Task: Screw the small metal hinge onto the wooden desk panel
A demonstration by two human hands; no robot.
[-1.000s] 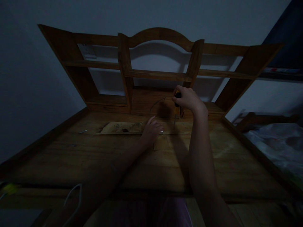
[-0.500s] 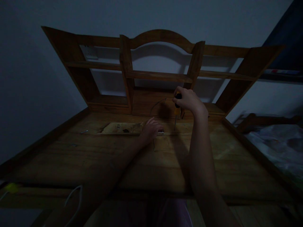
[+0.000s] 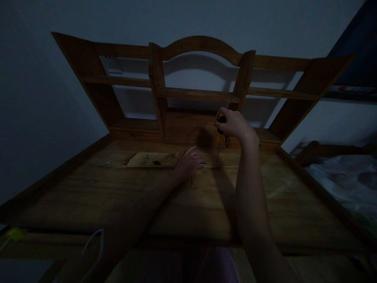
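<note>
My right hand (image 3: 235,124) is wrapped round the handle of a yellow and black screwdriver (image 3: 220,137). The screwdriver stands nearly upright, its thin shank pointing down at the right part of a pale recessed strip (image 3: 167,159) in the wooden desktop. My left hand (image 3: 188,163) lies low over that strip, its fingers bent and close together. At its fingertips a small shiny metal piece (image 3: 202,164) shows, mostly covered by the fingers. Just below this hand, a thin dark wire-like piece (image 3: 192,181) lies on the wood. The dim light hides fine detail.
A wooden shelf unit (image 3: 200,94) rises at the back of the desktop (image 3: 176,212). A screw-like metal piece (image 3: 105,164) lies at the left. A white cable (image 3: 101,243) hangs by the front edge. Plastic-wrapped stuff (image 3: 347,184) is beyond the right edge.
My left fingers have shifted slightly over the small metal piece, so less of it shows. My right hand and the screwdriver have barely moved.
</note>
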